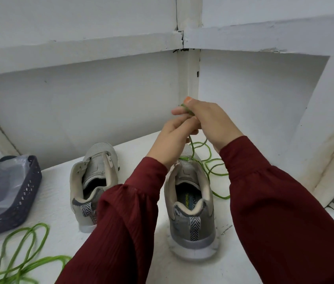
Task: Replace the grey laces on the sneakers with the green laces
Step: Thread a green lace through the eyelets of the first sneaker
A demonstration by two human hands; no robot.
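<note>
Left hand (169,141) and right hand (210,121) meet raised, both pinching the green lace (188,110).

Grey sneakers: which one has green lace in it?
The right grey mesh sneaker: thin green lace threads its front. The left grey sneaker has none.

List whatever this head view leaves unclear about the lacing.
Head view:
- Eyelets of the sneaker being laced: hidden by the left hand and its sleeve.
- Left hand's fingers: grip unclear, tucked against the right hand pinching the working green lace.
- Spare green lace: cut off by the bottom edge.
- Basket contents: blurred by plastic, cut by the left edge.
</note>
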